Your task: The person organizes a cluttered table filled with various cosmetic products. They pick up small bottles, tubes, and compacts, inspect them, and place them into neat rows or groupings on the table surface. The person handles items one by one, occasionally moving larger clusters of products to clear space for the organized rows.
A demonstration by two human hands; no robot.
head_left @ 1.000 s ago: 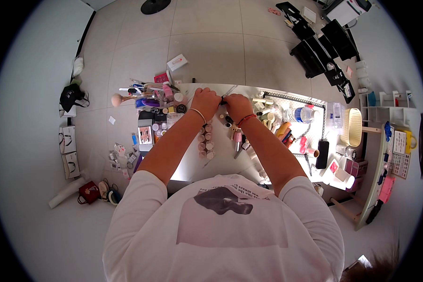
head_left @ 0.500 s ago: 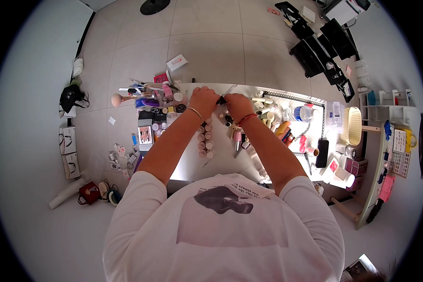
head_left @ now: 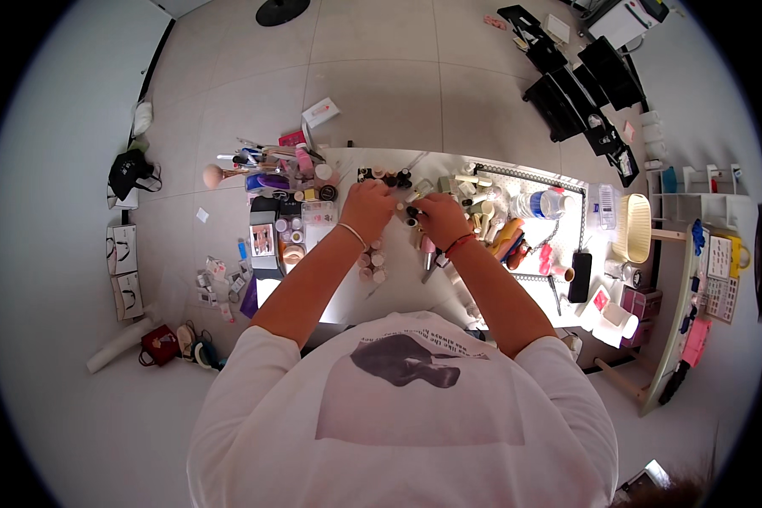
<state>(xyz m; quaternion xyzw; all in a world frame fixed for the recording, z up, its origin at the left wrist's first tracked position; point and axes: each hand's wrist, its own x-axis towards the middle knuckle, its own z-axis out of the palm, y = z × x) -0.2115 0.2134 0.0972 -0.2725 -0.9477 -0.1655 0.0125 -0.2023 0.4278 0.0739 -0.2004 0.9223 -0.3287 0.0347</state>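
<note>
My left hand [head_left: 370,206], palm down with curled fingers, is over the middle of the white table [head_left: 340,298]. Whatever is under its fingertips is hidden. Close by on the right, my right hand [head_left: 442,219] has its fingers closed at a small black-capped bottle [head_left: 412,212]. Just beyond the left hand stands a row of small dark-capped bottles [head_left: 388,177]. A clear, pale-green bottle [head_left: 421,190] lies tilted between the row and my right hand. Several pale pink round-topped bottles [head_left: 372,261] stand in columns beside my left wrist, partly covered by it.
Makeup brushes [head_left: 262,158] and jars crowd the table's left end. On the right are a lit white tray with a beaded rim [head_left: 577,222], a plastic water bottle [head_left: 540,205], a black phone [head_left: 580,277] and a cream basket [head_left: 633,227]. Black cases [head_left: 559,102] lie on the floor beyond.
Both hands have come nearer to me and moved apart slightly. The dark-capped row beyond the left hand is uncovered, and the dark item between my fingertips is no longer there.
</note>
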